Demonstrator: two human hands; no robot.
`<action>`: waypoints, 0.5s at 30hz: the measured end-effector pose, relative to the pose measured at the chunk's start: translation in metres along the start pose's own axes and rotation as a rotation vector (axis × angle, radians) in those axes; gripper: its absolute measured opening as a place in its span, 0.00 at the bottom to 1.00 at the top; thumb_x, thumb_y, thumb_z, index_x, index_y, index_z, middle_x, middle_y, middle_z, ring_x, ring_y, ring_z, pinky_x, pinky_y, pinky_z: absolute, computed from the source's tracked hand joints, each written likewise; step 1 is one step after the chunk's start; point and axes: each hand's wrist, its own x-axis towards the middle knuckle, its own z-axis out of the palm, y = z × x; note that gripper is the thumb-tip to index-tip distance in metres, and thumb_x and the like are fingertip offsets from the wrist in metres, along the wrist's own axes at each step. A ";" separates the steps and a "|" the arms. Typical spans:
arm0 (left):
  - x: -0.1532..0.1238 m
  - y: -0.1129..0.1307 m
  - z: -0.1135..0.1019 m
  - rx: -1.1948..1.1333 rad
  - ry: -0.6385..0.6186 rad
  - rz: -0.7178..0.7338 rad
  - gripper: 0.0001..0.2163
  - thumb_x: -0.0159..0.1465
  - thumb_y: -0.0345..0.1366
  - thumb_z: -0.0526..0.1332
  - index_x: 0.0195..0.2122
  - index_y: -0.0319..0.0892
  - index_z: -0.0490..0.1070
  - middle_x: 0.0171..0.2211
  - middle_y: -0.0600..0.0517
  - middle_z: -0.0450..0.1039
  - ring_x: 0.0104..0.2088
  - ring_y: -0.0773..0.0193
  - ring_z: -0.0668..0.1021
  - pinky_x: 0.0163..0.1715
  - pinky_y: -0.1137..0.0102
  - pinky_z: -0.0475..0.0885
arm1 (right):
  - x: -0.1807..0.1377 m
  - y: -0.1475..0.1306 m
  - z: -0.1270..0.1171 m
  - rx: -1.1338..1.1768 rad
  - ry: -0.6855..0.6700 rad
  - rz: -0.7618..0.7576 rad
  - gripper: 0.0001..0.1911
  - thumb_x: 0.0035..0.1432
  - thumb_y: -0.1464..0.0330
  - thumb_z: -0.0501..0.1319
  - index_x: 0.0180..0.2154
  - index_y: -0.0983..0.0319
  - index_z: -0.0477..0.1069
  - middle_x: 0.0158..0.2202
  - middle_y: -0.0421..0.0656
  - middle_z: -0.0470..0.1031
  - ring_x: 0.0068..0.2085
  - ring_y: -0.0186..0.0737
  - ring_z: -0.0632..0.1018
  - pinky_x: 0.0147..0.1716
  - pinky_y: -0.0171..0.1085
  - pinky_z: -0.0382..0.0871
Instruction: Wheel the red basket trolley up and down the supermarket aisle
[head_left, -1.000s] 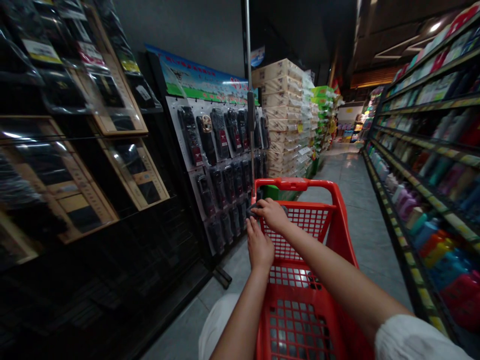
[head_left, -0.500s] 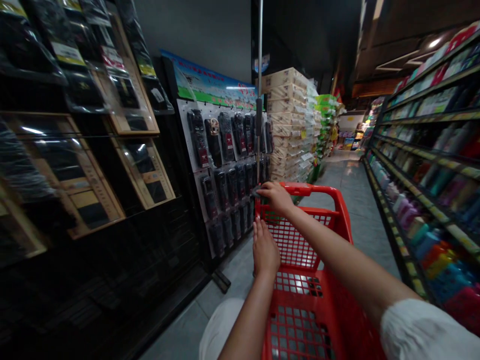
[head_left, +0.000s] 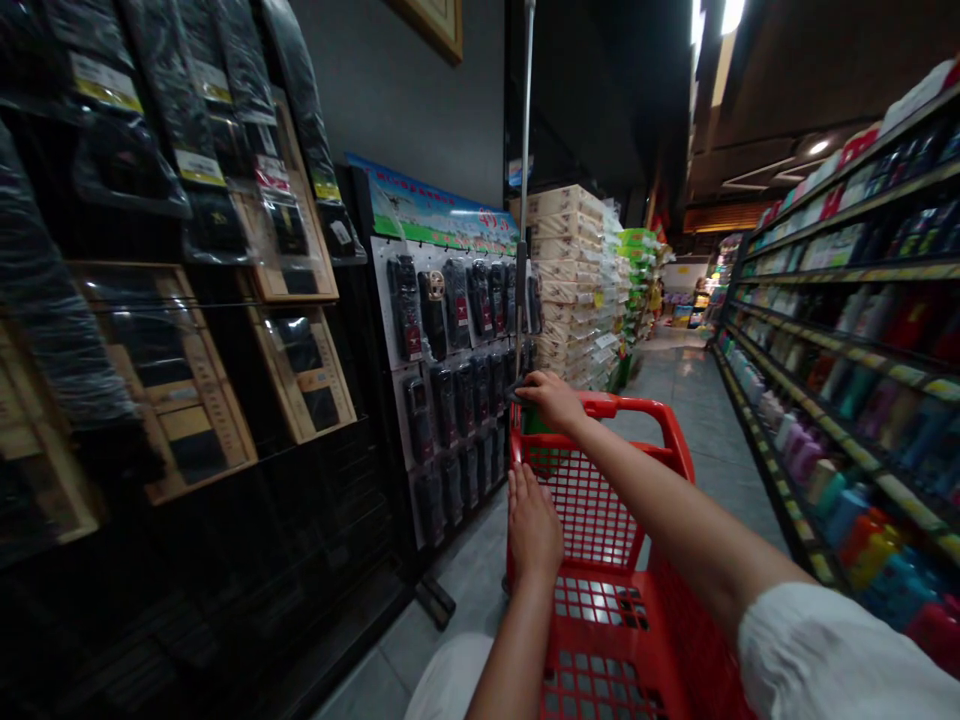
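Observation:
A red plastic shopping cart [head_left: 600, 500] with grid walls stands right in front of me. At its left corner a thin upright metal pole [head_left: 526, 140] with a dark lower sleeve rises. My right hand [head_left: 553, 398] reaches across the cart to the foot of this pole. Its fingers close on a small dark piece [head_left: 519, 392] there, which they partly hide. Lower down, my left hand [head_left: 535, 525] lies along the cart's left side, fingers straight and pressed flat against the rim. Through the grid, the visible part of the basket floor shows no goods.
On the left hang packaged black belts [head_left: 270, 190] and boxed sets [head_left: 172, 400]. Beyond them is a belt display rack [head_left: 450, 350], its foot [head_left: 435, 600] sticking out onto the floor. Stacked cartons [head_left: 570, 270] follow. Shelves of bottles [head_left: 847, 350] line the aisle [head_left: 675, 380] on the right.
The view has tilted up slightly, so the surroundings sit lower in the picture. Both hands keep nearly the same places on the cart and the pole's foot.

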 end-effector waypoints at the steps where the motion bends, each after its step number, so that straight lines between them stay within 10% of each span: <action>1: 0.000 -0.001 0.001 0.009 0.005 0.008 0.25 0.72 0.31 0.44 0.67 0.25 0.57 0.69 0.33 0.55 0.70 0.49 0.57 0.67 0.55 0.60 | 0.011 0.002 -0.011 0.038 0.100 0.033 0.23 0.61 0.77 0.56 0.54 0.56 0.77 0.53 0.46 0.73 0.51 0.45 0.71 0.53 0.41 0.67; 7: -0.001 -0.005 0.006 0.070 0.026 0.016 0.24 0.72 0.31 0.45 0.67 0.26 0.59 0.68 0.33 0.56 0.69 0.48 0.60 0.66 0.56 0.63 | 0.110 0.013 -0.105 0.107 0.654 0.117 0.25 0.61 0.76 0.54 0.57 0.59 0.73 0.56 0.49 0.68 0.57 0.49 0.67 0.59 0.47 0.62; 11: -0.004 -0.008 0.010 0.131 0.044 0.042 0.24 0.71 0.30 0.46 0.66 0.26 0.60 0.68 0.33 0.56 0.69 0.49 0.60 0.66 0.57 0.62 | 0.161 0.018 -0.135 0.098 0.711 0.192 0.23 0.62 0.73 0.54 0.57 0.60 0.72 0.58 0.50 0.65 0.59 0.52 0.66 0.60 0.53 0.62; 15: -0.004 -0.010 0.014 0.180 0.033 0.033 0.24 0.70 0.29 0.46 0.66 0.27 0.60 0.69 0.34 0.55 0.69 0.50 0.60 0.66 0.57 0.63 | 0.173 0.015 -0.114 0.053 0.608 0.165 0.29 0.58 0.71 0.61 0.62 0.60 0.68 0.64 0.52 0.59 0.62 0.54 0.63 0.62 0.54 0.61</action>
